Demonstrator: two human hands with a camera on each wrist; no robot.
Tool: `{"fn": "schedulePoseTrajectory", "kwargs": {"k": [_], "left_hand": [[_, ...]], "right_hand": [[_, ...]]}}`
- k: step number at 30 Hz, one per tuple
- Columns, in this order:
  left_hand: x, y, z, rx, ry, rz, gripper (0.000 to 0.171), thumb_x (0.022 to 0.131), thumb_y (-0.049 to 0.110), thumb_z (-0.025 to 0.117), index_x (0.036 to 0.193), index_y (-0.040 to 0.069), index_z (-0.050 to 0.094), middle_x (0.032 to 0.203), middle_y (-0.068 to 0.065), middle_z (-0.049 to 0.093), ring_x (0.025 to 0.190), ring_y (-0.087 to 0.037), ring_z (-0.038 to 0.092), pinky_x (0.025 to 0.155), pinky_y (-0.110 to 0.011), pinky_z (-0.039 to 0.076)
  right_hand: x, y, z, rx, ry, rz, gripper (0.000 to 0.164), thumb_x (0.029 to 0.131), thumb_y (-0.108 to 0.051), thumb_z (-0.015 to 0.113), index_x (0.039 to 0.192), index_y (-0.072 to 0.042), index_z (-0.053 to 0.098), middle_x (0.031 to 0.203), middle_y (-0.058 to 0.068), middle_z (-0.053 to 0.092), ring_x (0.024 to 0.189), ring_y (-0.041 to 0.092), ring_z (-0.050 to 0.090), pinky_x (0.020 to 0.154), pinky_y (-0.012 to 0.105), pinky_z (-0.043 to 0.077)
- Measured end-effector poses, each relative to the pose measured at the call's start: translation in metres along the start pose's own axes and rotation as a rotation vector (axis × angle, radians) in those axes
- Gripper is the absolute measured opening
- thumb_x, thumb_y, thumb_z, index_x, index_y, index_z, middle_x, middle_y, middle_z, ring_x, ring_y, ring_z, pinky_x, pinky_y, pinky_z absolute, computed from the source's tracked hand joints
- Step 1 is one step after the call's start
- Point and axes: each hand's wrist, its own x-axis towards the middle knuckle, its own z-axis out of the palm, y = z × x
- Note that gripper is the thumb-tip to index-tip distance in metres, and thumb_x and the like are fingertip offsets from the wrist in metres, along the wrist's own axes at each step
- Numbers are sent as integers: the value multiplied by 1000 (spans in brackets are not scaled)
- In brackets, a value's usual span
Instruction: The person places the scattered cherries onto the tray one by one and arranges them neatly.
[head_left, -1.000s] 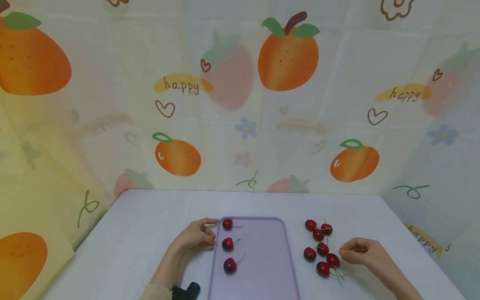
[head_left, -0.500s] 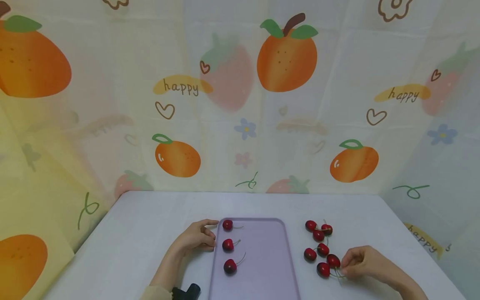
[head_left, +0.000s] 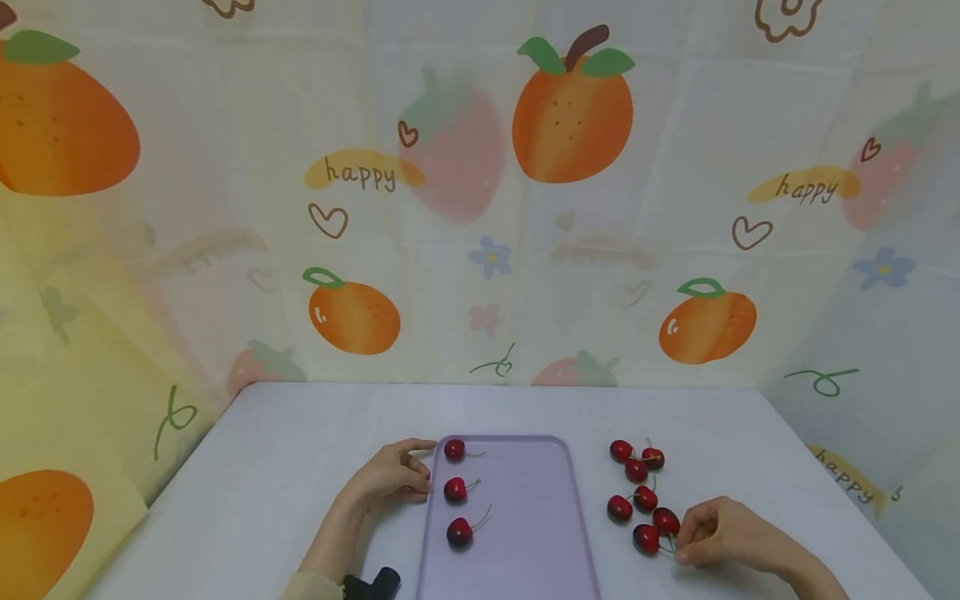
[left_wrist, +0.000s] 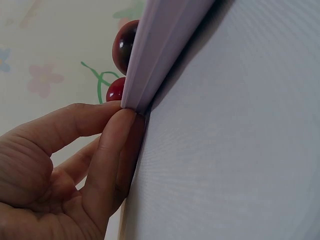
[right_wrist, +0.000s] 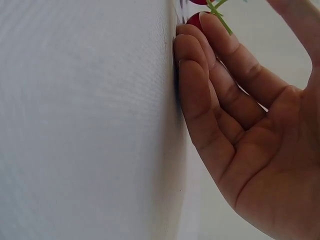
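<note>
In the head view, my left hand (head_left: 390, 473) touches the left edge of a lilac tray (head_left: 525, 500), index finger stretched to its far corner. The left wrist view has its fingertips against the tray's side (left_wrist: 155, 50). Down the tray's left side lie three dark red cherries, far (head_left: 454, 450), middle (head_left: 455, 490) and near (head_left: 460, 532). My right hand (head_left: 731, 533) is at the stems of the two nearest loose cherries, one in front (head_left: 646, 539) and one behind (head_left: 666, 522). In the right wrist view, a green stem (right_wrist: 220, 17) passes by the bent fingers, thumb apart; its tip is out of view.
Several more cherries (head_left: 636, 471) lie in a loose cluster on the white table (head_left: 337, 417) right of the tray. A black object (head_left: 372, 585) sits by the left wrist. A fruit-printed cloth (head_left: 480, 250) hangs behind the table.
My right hand has come down toward the front of the table, from beside the cherries to the stems of the nearest two. The left hand, tray and cherries have not visibly moved.
</note>
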Motion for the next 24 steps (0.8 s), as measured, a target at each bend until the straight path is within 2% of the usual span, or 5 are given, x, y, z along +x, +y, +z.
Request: {"fn": "schedulePoseTrajectory", "kwargs": {"k": [11,15,24], "left_hand": [[0,0,0,6,3,3,71,76,-2,75,142,0,48,85,-7,59,68,-14,62,65,-30,63],[0,0,1,11,8,0,70,77,-2,75,142,1,49,85,-7,58,68,-14,62,65,-30,63],[1,-1,1,24,12,2,70,76,-1,76,141,1,49,85,-7,59,67,-14,62,65,-29,63]], "right_hand": [[0,2,-1,7,-9,2,25,87,-23,68,91,1,72,77,0,68,72,9,58,62,23,48],[0,0,0,-27,1,15,25,88,-25,66,88,0,72,72,-3,64,70,8,56,60,22,46],[1,-5,6,-81,2,12,23,85,-28,73,85,-5,72,67,-3,57,65,7,53,55,21,44]]}}
